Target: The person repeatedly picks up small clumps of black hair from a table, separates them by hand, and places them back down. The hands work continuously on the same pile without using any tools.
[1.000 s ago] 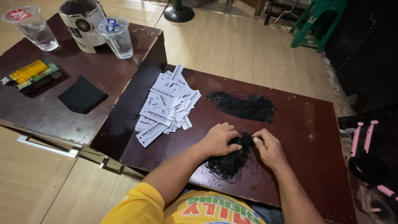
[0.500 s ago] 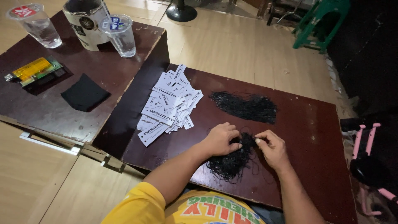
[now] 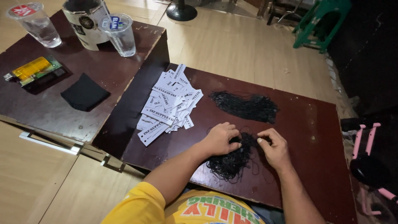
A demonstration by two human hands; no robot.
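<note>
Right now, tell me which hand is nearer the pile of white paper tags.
Left. The left hand rests on the near black string bundle, just right of the white paper tags. The right hand sits farther right, across that bundle.

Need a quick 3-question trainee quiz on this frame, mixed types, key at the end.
1. True or false: both hands, the left hand and the right hand, rest on the near string pile.
2. What lies between the tags and the table's far right edge? A) far string pile B) a plate C) scissors
3. Fill in: the black cloth lies on the ____ table, near the two cups.

Key: 1 true; 2 A; 3 left. Each hand's grip is pinched into the strings, though whether it is closed on strands cannot be told.
</note>
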